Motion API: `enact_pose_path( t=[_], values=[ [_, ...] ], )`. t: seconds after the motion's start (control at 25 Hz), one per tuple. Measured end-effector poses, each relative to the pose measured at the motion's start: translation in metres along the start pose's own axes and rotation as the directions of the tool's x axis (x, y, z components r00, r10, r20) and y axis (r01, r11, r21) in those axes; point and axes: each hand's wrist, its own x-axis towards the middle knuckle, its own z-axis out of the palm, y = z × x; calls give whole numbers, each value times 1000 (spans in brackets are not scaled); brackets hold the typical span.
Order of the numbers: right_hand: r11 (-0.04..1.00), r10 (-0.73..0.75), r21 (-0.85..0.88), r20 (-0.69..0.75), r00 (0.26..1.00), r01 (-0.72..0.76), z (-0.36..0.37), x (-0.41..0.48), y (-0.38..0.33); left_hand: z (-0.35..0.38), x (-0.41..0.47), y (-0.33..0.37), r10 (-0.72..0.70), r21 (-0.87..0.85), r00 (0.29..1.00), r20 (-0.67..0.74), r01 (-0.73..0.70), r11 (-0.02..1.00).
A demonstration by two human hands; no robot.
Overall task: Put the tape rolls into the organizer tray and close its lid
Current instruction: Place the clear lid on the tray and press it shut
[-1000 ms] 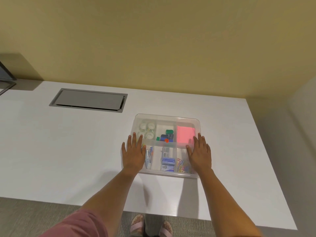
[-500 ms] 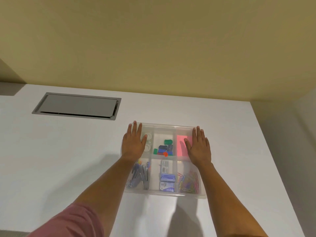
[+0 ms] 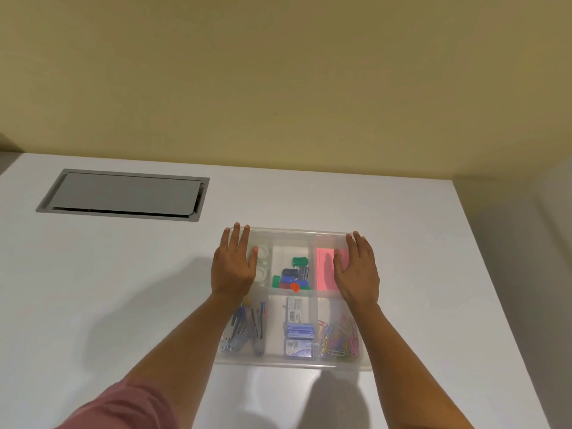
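Observation:
A clear plastic organizer tray [image 3: 294,363] with six compartments lies on the white table, its translucent lid [image 3: 294,235] lying over it. Clear tape rolls [image 3: 263,263] sit in the far-left compartment, mostly hidden under my left hand [image 3: 233,267]. That hand lies flat on the lid's far-left corner, fingers spread. My right hand [image 3: 357,272] lies flat on the far-right part, over the pink sticky notes [image 3: 325,270]. Neither hand grips anything.
Other compartments hold coloured clips [image 3: 292,277], staplers [image 3: 247,329], staple boxes [image 3: 298,335] and paper clips [image 3: 339,337]. A grey cable hatch [image 3: 123,195] is set into the table at the far left. The table's right edge [image 3: 483,274] drops off near the tray. A yellow wall stands behind.
Both hands have slid from the tray's near half toward its far edge, flat on the lid. The camera has moved closer to the tray.

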Motion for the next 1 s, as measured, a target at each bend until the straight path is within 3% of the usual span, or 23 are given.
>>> enact_pose_path(
  t=[0.12, 0.2, 0.28, 0.36, 0.48, 0.6, 0.8, 1.0],
  values=[
    [946, 142, 309, -113, 983, -101, -5, 18, -1, -7, 12, 6, -104, -221, 990, -91, 81, 972],
    [770, 352, 570, -6, 936, -286, -12, 33, 1, -10, 20, 8, -226, -408, 965, -131, 156, 900],
    [597, 483, 638, 198, 853, -486, -15, 43, 6, -12, 29, 6, -388, -544, 921, -40, 306, 781],
    [481, 528, 619, 361, 769, -621, -16, 48, 10, -13, 42, 0, -498, -574, 857, 137, 478, 665],
    [399, 523, 612, 460, 717, -683, -16, 52, 13, -15, 56, -10, -542, -539, 776, 324, 622, 569],
    [429, 501, 616, 446, 741, -661, -14, 53, 14, -10, 57, -16, -529, -510, 796, 294, 599, 618],
    [640, 527, 487, 285, 801, -595, -7, 50, 13, -1, 52, -16, -524, -515, 834, 172, 530, 674],
    [729, 475, 435, 234, 848, -529, -8, 46, 10, -8, 47, -10, -496, -567, 850, 178, 501, 654]
  ],
)
